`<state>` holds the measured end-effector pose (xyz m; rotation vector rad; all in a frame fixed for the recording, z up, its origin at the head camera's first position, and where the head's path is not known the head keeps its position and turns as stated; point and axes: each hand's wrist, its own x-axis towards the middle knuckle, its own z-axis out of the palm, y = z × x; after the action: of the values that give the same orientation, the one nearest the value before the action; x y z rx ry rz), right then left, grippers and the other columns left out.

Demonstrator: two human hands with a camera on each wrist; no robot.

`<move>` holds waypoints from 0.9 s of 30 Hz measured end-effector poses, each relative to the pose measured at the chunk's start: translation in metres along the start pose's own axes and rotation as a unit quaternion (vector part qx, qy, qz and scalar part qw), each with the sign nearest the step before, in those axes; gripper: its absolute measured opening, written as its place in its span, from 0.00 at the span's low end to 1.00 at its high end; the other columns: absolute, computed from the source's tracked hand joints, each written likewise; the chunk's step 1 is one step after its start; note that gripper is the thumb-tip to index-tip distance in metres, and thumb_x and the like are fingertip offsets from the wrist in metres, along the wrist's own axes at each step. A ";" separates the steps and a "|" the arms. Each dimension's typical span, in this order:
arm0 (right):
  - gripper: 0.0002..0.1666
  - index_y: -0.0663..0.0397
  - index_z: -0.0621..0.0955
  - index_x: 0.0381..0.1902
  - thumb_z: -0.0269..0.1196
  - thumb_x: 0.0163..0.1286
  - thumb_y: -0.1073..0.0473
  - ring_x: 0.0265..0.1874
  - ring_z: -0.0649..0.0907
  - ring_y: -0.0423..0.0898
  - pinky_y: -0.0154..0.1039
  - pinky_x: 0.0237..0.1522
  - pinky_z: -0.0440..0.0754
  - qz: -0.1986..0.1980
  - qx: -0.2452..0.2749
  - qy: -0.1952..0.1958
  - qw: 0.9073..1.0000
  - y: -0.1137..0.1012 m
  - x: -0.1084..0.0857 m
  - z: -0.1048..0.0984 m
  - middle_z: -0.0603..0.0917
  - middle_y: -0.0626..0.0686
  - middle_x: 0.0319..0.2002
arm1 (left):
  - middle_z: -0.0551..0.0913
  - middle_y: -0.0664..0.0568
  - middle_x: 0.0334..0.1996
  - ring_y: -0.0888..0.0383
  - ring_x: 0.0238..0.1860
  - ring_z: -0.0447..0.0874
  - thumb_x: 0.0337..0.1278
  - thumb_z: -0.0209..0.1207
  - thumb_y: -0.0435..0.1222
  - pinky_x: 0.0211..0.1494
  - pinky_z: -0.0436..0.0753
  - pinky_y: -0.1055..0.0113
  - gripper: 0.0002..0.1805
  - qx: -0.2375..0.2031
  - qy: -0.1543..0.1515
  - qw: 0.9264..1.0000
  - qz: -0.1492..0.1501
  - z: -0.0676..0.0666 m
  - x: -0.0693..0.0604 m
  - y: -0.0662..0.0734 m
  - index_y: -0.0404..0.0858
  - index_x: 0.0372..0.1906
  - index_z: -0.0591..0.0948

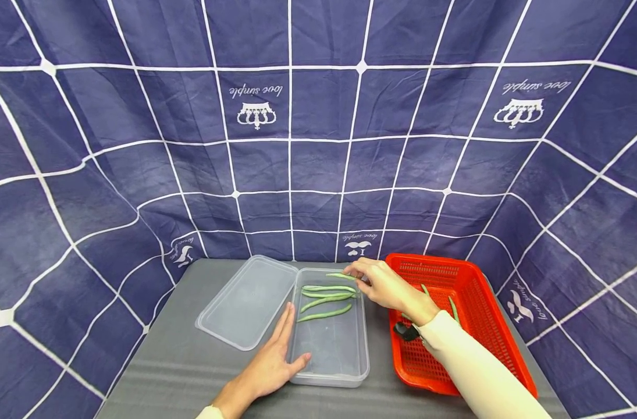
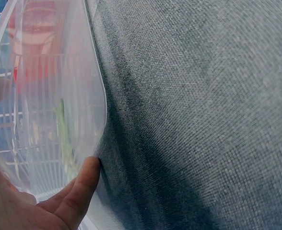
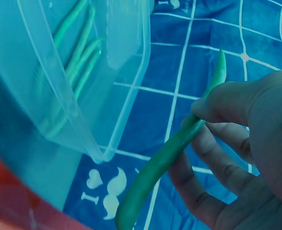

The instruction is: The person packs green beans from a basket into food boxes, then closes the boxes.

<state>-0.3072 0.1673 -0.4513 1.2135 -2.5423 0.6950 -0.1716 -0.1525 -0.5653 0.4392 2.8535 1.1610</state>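
Looks like your right hand [image 1: 383, 283] has a slim green bean [image 3: 162, 160] pinched near the clear rectangular plastic container [image 1: 331, 355], while your left hand [image 1: 271, 361], fingers pretty straight, touches its side.

- A see-through box [image 1: 331, 358] sits flat, the left hand [image 1: 273, 362] touching its side.
- Skinny green beans [image 1: 326, 300] lie sideways inside.
- A bendy bean [image 3: 153, 167] is pinched by the right hand [image 1: 385, 284] near the far end.

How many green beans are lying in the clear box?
4, all in the clear box, toward its far end: the farthest bean, a second bean close beside it, a third bean next, and the nearest bean slightly apart. Another could be hidden beneath.
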 end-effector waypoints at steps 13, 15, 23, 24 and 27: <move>0.21 0.55 0.94 0.61 0.71 0.75 0.75 0.48 0.95 0.48 0.45 0.56 0.96 -0.026 0.024 -0.052 0.998 -0.007 0.026 0.027 0.95 0.53 0.50 | 0.41 0.48 1.00 0.44 0.97 0.55 0.74 0.76 0.53 0.93 0.68 0.36 0.68 0.000 0.001 1.000 -0.003 0.000 0.000 0.000 0.40 0.99 0.42; 0.21 0.55 0.94 0.61 0.70 0.76 0.75 0.50 0.95 0.48 0.45 0.57 0.96 -0.024 0.028 -0.062 0.997 -0.008 0.029 0.031 0.95 0.54 0.51 | 0.41 0.48 1.00 0.44 0.97 0.55 0.73 0.76 0.53 0.93 0.69 0.36 0.68 -0.001 0.001 1.000 -0.004 0.000 0.000 0.000 0.40 0.99 0.42; 0.22 0.56 0.94 0.60 0.69 0.75 0.77 0.53 0.94 0.48 0.42 0.57 0.94 -0.048 0.033 -0.085 0.995 -0.008 0.040 0.047 0.96 0.53 0.54 | 0.42 0.44 1.00 0.44 0.97 0.55 0.74 0.76 0.52 0.93 0.69 0.36 0.68 0.000 -0.001 1.000 -0.003 0.000 0.000 0.000 0.39 0.99 0.41; 0.22 0.56 0.94 0.60 0.69 0.75 0.77 0.54 0.94 0.47 0.42 0.58 0.94 -0.050 0.030 -0.086 0.995 -0.008 0.041 0.049 0.96 0.52 0.54 | 0.42 0.44 1.00 0.44 0.97 0.55 0.74 0.76 0.52 0.92 0.69 0.36 0.68 -0.001 -0.001 1.000 -0.004 0.000 0.000 0.000 0.40 0.99 0.41; 0.23 0.54 0.95 0.60 0.69 0.74 0.76 0.54 0.93 0.46 0.42 0.59 0.94 -0.051 0.017 -0.093 0.994 -0.008 0.044 0.054 0.96 0.50 0.54 | 0.42 0.45 1.00 0.44 0.97 0.55 0.74 0.76 0.53 0.92 0.69 0.36 0.68 -0.002 -0.001 1.000 -0.004 -0.001 0.000 0.000 0.40 0.99 0.41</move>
<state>-0.3296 0.1060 -0.4770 1.4722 -2.6004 0.6327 -0.1715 -0.1531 -0.5648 0.4284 2.8477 1.1633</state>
